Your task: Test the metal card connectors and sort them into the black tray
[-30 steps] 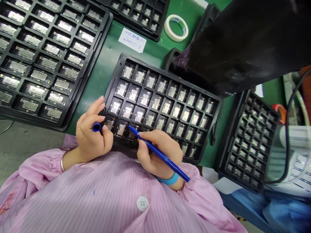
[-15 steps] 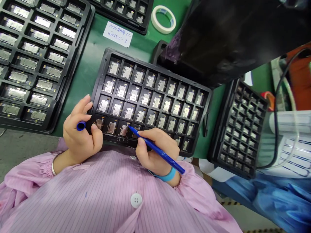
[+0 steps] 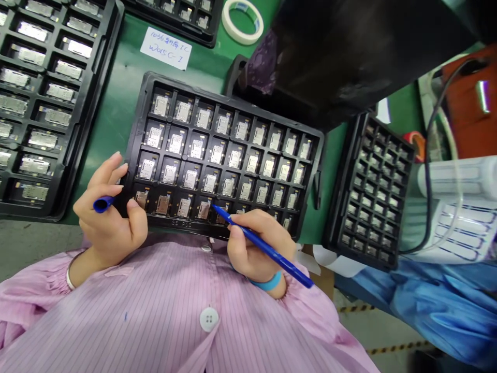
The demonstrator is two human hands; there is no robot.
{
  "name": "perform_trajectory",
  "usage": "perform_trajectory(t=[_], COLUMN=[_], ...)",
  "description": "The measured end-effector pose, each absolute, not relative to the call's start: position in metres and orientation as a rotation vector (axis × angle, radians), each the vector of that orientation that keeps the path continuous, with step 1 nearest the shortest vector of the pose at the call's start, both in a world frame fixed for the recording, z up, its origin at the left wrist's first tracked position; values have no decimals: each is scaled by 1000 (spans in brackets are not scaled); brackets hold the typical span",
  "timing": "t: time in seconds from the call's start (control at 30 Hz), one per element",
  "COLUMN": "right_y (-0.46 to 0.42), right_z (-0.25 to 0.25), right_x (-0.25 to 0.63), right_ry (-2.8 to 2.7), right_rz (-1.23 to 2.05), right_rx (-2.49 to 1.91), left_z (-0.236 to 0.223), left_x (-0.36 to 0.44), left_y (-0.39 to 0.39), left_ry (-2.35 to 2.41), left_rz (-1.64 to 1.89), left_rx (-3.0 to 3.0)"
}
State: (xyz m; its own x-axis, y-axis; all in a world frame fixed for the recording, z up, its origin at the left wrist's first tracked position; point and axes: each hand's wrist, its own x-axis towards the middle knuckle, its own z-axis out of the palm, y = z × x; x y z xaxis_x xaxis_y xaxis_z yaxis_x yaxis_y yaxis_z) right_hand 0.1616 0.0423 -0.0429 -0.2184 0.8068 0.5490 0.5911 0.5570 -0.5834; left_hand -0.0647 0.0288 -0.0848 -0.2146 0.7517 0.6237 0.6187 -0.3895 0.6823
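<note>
The right hand [image 3: 262,243] grips a blue pen [image 3: 272,254], its tip by the 4th and 5th pockets of the nearest row in the black tray [image 3: 137,124] on the counter [image 3: 120,93]; the left hand [image 3: 111,217] pinches a blue cap [image 3: 103,204] at the tray's corner. Metal-topped parts [image 3: 184,208] fill the pockets in plain view across 4 rows; which are marked or left, I cannot tell.

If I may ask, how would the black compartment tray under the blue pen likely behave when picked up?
The black compartment tray shows thin dividers, so it is probably light and may flex slightly. Its silvery parts lie in open-topped compartments, so tilting could spill them.
</note>
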Motion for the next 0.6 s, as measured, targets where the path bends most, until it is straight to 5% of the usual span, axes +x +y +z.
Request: perform_trajectory(t=[0.6], right_y=[35], right_z=[-48], right_x=[183], right_ry=[-1822], right_rz=[260], right_rx=[-1145], left_z=[-92], left_x=[-71], left_y=[34], left_ry=[1671], left_rz=[1709], left_rx=[2049])
